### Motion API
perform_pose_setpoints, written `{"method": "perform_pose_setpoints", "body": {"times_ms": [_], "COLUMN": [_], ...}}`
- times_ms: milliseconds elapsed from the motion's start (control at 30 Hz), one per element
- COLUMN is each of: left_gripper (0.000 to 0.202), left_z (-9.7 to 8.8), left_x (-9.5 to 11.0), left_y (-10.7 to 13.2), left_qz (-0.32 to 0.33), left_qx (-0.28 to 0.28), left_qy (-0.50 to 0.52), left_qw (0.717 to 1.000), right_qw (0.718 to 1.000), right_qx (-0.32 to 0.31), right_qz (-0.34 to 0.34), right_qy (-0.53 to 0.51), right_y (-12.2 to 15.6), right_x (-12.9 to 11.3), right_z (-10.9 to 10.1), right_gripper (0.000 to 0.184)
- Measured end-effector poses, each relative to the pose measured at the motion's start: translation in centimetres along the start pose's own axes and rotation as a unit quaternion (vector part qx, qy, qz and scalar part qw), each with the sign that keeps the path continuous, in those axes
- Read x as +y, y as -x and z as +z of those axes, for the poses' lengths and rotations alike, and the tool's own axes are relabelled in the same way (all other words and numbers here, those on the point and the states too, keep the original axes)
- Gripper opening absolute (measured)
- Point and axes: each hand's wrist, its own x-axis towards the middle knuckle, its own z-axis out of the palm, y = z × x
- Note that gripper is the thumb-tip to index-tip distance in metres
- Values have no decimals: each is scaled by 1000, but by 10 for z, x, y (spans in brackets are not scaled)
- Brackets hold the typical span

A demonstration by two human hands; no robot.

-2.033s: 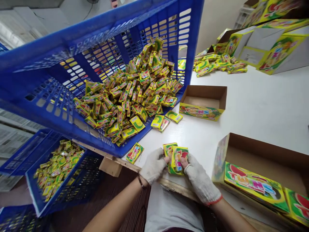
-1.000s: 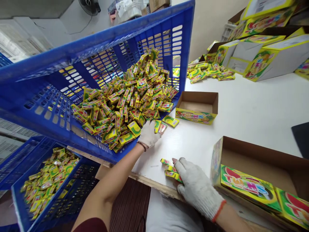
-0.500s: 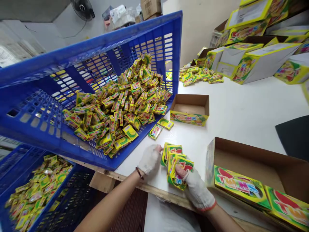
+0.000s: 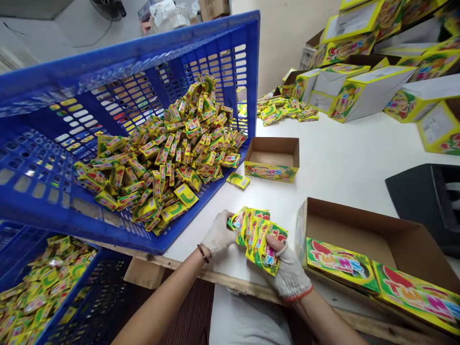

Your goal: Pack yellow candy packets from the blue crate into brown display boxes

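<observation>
Both my hands wear white knit gloves and hold a fanned stack of yellow-green packets [image 4: 257, 233] between them near the table's front edge. My left hand [image 4: 217, 235] pinches the stack's left end. My right hand [image 4: 287, 270] grips its right end from below. A tilted blue crate [image 4: 118, 81] to the left spills a heap of the same packets [image 4: 161, 153] toward the table. One loose packet [image 4: 238, 180] lies on the white table [image 4: 352, 163] beside the crate's mouth.
A small open carton [image 4: 272, 158] stands past the loose packet. A larger open carton [image 4: 373, 249] sits right of my hands. More cartons [image 4: 362, 91] and a packet pile [image 4: 283, 108] lie at the back. A black object [image 4: 427, 201] is at right. A lower blue crate [image 4: 43, 287] holds packets.
One second ago my left hand reached to the crate's mouth while my right hand pressed the stack down. Both hands now hold the stack again, with one more packet added at its left.
</observation>
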Motion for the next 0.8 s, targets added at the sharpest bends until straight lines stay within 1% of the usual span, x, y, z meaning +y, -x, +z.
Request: {"method": "perform_pose_setpoints", "body": {"times_ms": [33,100,167,200,233,267,300,333,367,400,433,467,500,533,567,600,633,667,733,767,800], "left_gripper": [53,65,65,61,57,54,56,61,68,73,77,78,77,74,72,70,69,68,66,66,66], "left_z": [1,0,-4,-7,-9,-11,-11,-10,-7,-2,4,10,17,23,27,30,32,33,33,34,35], "left_x": [-5,-16,-27,-32,-35,-37,-36,-34,-31,-27,-23,-19,-16,-14,-12,-12,-12,-13,-13,-12,-10], "left_y": [11,28,39,43,46,48,51,53,54,55,56,55,54,53,51,49,47,46,46,46,47], "left_qz": [14,51,80,82,77,73,77,95,120,143,152,143,116,81,46,19,1,-12,-33,-44,-51], "left_qx": [-3,-17,-46,-47,-30,5,52,100,135,154,160,159,156,152,150,149,147,144,135,129,119], "left_qy": [28,122,227,261,279,291,307,325,343,358,367,375,386,402,423,446,466,482,504,517,530], "left_qw": [999,991,970,961,957,954,947,936,922,910,903,902,902,899,892,882,872,865,852,845,838], "right_qw": [1000,999,997,993,982,959,912,837,735,625,528,454,408,386,381,388,406,434,500,532,561], "right_qx": [-14,-35,-41,-44,-50,-55,-60,-62,-62,-65,-69,-78,-91,-105,-120,-133,-142,-147,-141,-138,-134], "right_qz": [-4,-8,-3,2,4,-7,-31,-60,-91,-105,-105,-100,-96,-101,-118,-143,-176,-215,-305,-337,-356], "right_qy": [-2,11,59,108,180,279,404,540,669,771,840,882,903,911,909,901,885,862,798,765,735], "right_y": [-2,-6,-7,-5,-2,2,8,13,18,21,22,22,20,17,13,10,7,5,2,1,0], "right_x": [1,2,-1,-5,-10,-16,-21,-26,-28,-28,-26,-21,-15,-9,-2,4,9,12,16,17,19], "right_z": [1,1,1,2,5,11,19,29,41,52,63,70,72,70,62,50,34,16,-19,-34,-45], "right_gripper": [54,55,56,57,58,58,58,60,60,60,60,63,67,72,79,86,92,97,106,111,115]}}
